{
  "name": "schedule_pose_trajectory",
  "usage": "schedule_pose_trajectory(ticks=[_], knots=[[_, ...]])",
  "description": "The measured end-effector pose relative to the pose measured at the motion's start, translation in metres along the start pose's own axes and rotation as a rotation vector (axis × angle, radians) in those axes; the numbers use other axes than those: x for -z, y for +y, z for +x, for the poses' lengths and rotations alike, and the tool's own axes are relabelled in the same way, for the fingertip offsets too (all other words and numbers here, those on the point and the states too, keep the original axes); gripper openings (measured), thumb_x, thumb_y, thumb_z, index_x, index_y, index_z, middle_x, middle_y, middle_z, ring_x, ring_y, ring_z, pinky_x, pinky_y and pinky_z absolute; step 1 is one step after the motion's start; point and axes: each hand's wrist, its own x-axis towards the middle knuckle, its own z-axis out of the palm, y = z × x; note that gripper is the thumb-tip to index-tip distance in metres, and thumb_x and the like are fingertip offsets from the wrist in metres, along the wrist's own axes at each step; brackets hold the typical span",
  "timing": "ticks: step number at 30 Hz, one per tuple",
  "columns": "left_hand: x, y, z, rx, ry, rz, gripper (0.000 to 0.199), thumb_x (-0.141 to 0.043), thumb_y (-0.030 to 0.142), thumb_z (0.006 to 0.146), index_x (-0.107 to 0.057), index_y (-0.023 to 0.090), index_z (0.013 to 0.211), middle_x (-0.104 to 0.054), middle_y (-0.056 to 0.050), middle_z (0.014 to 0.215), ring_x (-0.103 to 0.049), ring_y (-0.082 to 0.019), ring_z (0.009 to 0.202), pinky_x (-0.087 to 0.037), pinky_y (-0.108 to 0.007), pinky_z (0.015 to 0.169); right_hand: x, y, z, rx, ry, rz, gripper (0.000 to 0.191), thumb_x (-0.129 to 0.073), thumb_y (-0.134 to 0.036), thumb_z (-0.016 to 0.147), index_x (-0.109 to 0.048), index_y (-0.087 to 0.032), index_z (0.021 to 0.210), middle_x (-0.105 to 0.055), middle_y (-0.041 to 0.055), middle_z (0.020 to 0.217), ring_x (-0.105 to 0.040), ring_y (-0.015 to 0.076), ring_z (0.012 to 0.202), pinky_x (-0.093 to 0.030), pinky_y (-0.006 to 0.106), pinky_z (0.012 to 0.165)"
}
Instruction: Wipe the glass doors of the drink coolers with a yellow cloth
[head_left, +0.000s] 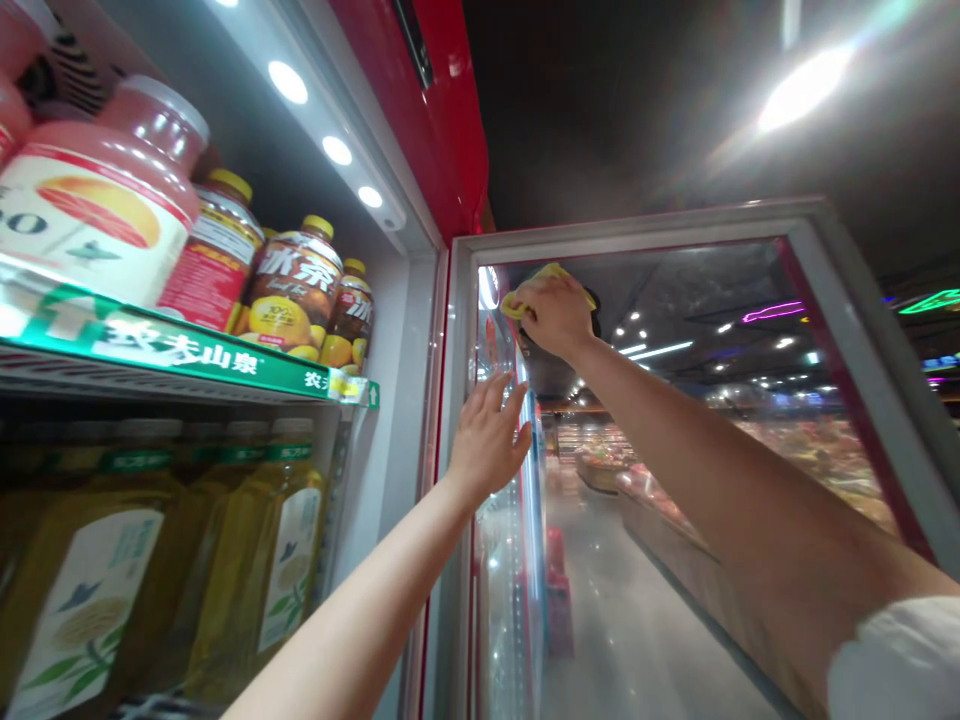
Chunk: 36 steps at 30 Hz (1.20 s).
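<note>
My right hand (559,318) is closed on a yellow cloth (553,272) and presses it to the upper left part of the glass door (712,330). The cloth's edges show above and beside the fingers. Lower and to the left, my left hand (489,432) lies against the door near its hinge-side frame (459,340), fingers stretched out and nothing in them. The door stands open, swung out to the right of a red drinks fridge (459,120).
Inside the fridge, iced tea bottles (295,285) and a large pink juice bottle (112,190) stand on the upper shelf, behind a green label strip (187,348). Bottles of yellow-green drink (289,540) fill the level below. A shop aisle (622,620) shows through the glass.
</note>
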Motion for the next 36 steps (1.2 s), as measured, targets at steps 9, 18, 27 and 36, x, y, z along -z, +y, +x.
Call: schedule_pose_trajectory(ticks=[9,18,27,36], knots=[[0.002,-0.003,-0.006,-0.034,0.01,0.024,0.047,-0.049,0.028,0.096,-0.051,0.019,0.142,-0.051,-0.014,0.151,-0.044,-0.031,0.143,-0.042,-0.049,0.115,-0.007,-0.003,0.012,0.257,-0.109,0.078,0.038,-0.056,-0.017,0.089,-0.073,-0.027,0.121,-0.069,0.0019,0.134,-0.056,0.0271,0.127,-0.033,0.05,0.113],[0.0,0.0,-0.011,-0.023,0.047,0.068,0.048,-0.05,0.026,0.095,-0.05,0.019,0.142,-0.052,-0.013,0.151,-0.045,-0.03,0.143,-0.038,-0.05,0.119,-0.016,-0.021,0.017,0.092,-0.046,-0.014,0.047,-0.048,-0.012,0.092,-0.064,-0.022,0.136,-0.061,0.0081,0.145,-0.052,0.0298,0.134,-0.021,0.058,0.119],[0.005,0.003,-0.015,0.006,0.009,0.065,0.048,-0.051,0.026,0.095,-0.051,0.019,0.142,-0.053,-0.014,0.15,-0.045,-0.03,0.143,-0.038,-0.051,0.119,-0.001,-0.011,-0.011,0.36,-0.176,0.087,0.04,-0.054,-0.014,0.089,-0.073,-0.026,0.122,-0.07,0.0031,0.133,-0.058,0.0259,0.127,-0.03,0.05,0.116],[0.009,0.005,-0.021,0.004,-0.02,0.063,0.048,-0.051,0.023,0.093,-0.051,0.018,0.141,-0.052,-0.013,0.151,-0.045,-0.028,0.144,-0.034,-0.049,0.123,-0.016,-0.022,-0.017,0.33,-0.088,0.277,0.047,-0.053,-0.007,0.085,-0.071,-0.025,0.125,-0.072,0.0043,0.13,-0.06,0.0226,0.125,-0.039,0.044,0.113]])
